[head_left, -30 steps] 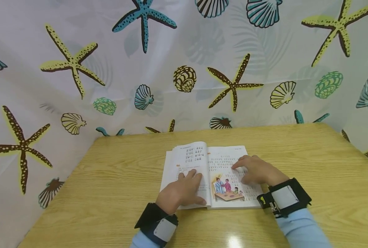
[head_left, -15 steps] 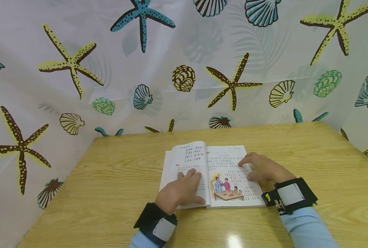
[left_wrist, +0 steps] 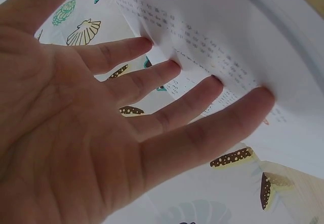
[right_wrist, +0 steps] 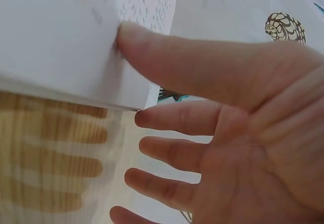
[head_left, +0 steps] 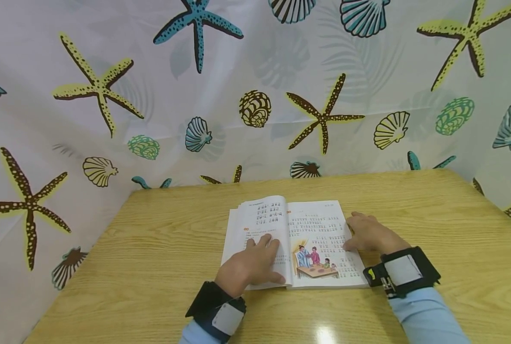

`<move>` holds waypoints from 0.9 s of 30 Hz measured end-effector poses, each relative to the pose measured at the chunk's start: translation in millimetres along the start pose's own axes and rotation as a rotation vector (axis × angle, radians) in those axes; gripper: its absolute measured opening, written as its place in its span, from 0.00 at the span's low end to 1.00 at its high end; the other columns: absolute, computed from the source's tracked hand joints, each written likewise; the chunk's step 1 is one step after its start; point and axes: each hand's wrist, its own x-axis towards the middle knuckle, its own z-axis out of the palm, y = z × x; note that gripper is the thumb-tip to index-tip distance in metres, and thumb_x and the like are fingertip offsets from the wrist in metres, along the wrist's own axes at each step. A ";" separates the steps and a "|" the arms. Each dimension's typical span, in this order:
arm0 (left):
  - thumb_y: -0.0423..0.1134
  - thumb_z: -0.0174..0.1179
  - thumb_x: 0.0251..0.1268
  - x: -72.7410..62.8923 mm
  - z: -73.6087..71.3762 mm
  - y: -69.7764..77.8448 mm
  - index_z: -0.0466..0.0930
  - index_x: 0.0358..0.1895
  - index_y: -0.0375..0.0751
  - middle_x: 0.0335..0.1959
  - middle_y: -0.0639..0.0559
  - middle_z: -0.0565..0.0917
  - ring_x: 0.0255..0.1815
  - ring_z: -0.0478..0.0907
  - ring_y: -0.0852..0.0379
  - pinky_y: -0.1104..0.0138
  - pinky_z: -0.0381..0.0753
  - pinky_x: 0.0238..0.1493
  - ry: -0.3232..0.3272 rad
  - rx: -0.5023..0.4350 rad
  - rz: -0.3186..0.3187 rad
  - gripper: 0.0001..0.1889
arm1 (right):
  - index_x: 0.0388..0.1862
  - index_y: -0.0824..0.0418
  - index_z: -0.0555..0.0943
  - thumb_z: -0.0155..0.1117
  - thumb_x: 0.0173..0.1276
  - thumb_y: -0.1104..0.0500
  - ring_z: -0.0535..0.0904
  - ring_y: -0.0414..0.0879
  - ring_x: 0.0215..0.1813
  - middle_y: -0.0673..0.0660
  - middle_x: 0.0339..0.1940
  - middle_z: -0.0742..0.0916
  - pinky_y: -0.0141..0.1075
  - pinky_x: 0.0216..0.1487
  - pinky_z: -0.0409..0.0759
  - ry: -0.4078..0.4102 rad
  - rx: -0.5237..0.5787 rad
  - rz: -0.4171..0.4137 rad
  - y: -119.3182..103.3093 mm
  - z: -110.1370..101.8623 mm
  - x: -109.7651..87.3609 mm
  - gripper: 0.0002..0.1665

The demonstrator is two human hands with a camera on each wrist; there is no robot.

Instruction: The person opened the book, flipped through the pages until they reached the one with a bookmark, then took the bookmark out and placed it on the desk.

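Observation:
An open book (head_left: 313, 228) lies on the wooden table, with printed text on both pages and a coloured picture on the right one. My left hand (head_left: 250, 263) rests spread on the left page; in the left wrist view its fingertips touch the paper (left_wrist: 228, 36). At the book's right edge is my right hand (head_left: 370, 234). The right wrist view shows its thumb touching the page (right_wrist: 55, 41), while the index fingertip meets the book's edge. The other fingers reach out straight past the edge, above the table, apart from the thumb.
The wooden table (head_left: 152, 253) extends on both sides of the book. Behind it hangs a white cloth (head_left: 246, 52) printed with starfish and shells. Each wrist wears a black strap, such as the right strap (head_left: 425, 267).
My right hand has shifted right, from the right page's text to the book's right edge, and its index finger has come off the page. The left hand stays in place.

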 end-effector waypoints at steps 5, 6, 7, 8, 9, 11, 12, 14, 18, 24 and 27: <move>0.53 0.75 0.57 -0.3 -0.1 0.0 0.68 0.71 0.40 0.75 0.43 0.65 0.67 0.68 0.35 0.47 0.77 0.59 -0.002 -0.003 0.001 0.42 | 0.56 0.80 0.77 0.77 0.58 0.62 0.62 0.80 0.68 0.82 0.70 0.66 0.71 0.63 0.66 0.034 -0.046 0.019 -5.6 0.7 -0.6 0.33; 0.53 0.75 0.57 -0.3 -0.1 0.0 0.68 0.71 0.40 0.75 0.43 0.65 0.68 0.68 0.35 0.47 0.77 0.59 -0.003 -0.005 0.001 0.42 | 0.56 0.80 0.77 0.78 0.57 0.62 0.64 0.79 0.66 0.82 0.70 0.67 0.71 0.61 0.67 0.045 -0.064 0.019 -6.4 0.7 -0.7 0.33; 0.53 0.75 0.57 -0.3 -0.2 0.0 0.68 0.71 0.40 0.75 0.43 0.65 0.68 0.68 0.35 0.47 0.77 0.59 -0.004 -0.004 0.001 0.42 | 0.56 0.79 0.77 0.78 0.56 0.61 0.66 0.78 0.65 0.81 0.69 0.69 0.70 0.60 0.69 0.053 -0.081 0.018 -7.0 0.4 -0.9 0.33; 0.53 0.75 0.57 -0.4 -0.2 0.0 0.68 0.71 0.40 0.75 0.42 0.65 0.68 0.68 0.35 0.47 0.78 0.59 -0.004 -0.004 0.002 0.42 | 0.56 0.79 0.77 0.78 0.56 0.61 0.68 0.76 0.63 0.80 0.68 0.70 0.69 0.59 0.71 0.065 -0.092 0.016 -7.3 0.2 -1.0 0.34; 0.53 0.75 0.57 -0.4 -0.3 0.0 0.68 0.71 0.40 0.75 0.42 0.65 0.68 0.68 0.35 0.47 0.77 0.59 -0.005 -0.005 0.002 0.42 | 0.56 0.79 0.77 0.78 0.56 0.61 0.72 0.74 0.59 0.79 0.65 0.73 0.67 0.57 0.74 0.076 -0.097 0.011 -7.5 -0.4 -1.1 0.33; 0.53 0.75 0.57 -0.4 -0.5 0.1 0.68 0.71 0.40 0.75 0.42 0.65 0.68 0.68 0.35 0.47 0.77 0.59 -0.006 -0.006 0.003 0.42 | 0.54 0.79 0.77 0.77 0.58 0.62 0.76 0.68 0.52 0.76 0.57 0.78 0.61 0.52 0.78 0.103 -0.083 -0.005 -6.7 -2.4 -1.3 0.31; 0.53 0.75 0.57 -0.5 -0.5 0.2 0.68 0.71 0.40 0.75 0.42 0.65 0.68 0.67 0.35 0.47 0.77 0.60 -0.006 -0.005 0.003 0.42 | 0.52 0.78 0.77 0.75 0.59 0.63 0.77 0.64 0.47 0.73 0.52 0.81 0.56 0.47 0.80 0.116 -0.060 -0.010 -6.2 -3.7 -1.6 0.27; 0.53 0.75 0.57 -0.6 -0.6 0.3 0.68 0.71 0.40 0.75 0.42 0.65 0.68 0.67 0.35 0.46 0.77 0.60 -0.007 -0.005 0.004 0.42 | 0.46 0.75 0.79 0.72 0.63 0.64 0.77 0.57 0.38 0.67 0.40 0.83 0.48 0.38 0.79 0.152 -0.007 -0.037 -4.6 -6.1 -2.3 0.18; 0.54 0.75 0.57 -0.5 -0.5 0.4 0.68 0.71 0.39 0.75 0.42 0.65 0.69 0.67 0.34 0.46 0.77 0.60 -0.006 -0.003 0.006 0.42 | 0.31 0.68 0.79 0.69 0.66 0.66 0.73 0.49 0.29 0.56 0.26 0.79 0.39 0.30 0.71 0.196 0.082 -0.105 -0.5 -10.3 -4.2 0.07; 0.54 0.75 0.57 -0.4 0.0 0.0 0.68 0.71 0.39 0.75 0.42 0.65 0.69 0.67 0.34 0.46 0.77 0.60 -0.005 0.002 0.004 0.42 | 0.25 0.65 0.80 0.67 0.67 0.67 0.72 0.46 0.25 0.54 0.21 0.78 0.37 0.28 0.70 0.151 0.168 -0.146 0.6 -11.7 -5.4 0.10; 0.54 0.75 0.57 -0.6 -0.2 0.1 0.68 0.71 0.40 0.75 0.42 0.64 0.69 0.67 0.33 0.46 0.77 0.60 -0.006 0.003 0.002 0.42 | 0.25 0.65 0.80 0.67 0.68 0.67 0.71 0.45 0.24 0.53 0.20 0.78 0.37 0.27 0.69 0.144 0.181 -0.149 0.3 -11.7 -5.3 0.10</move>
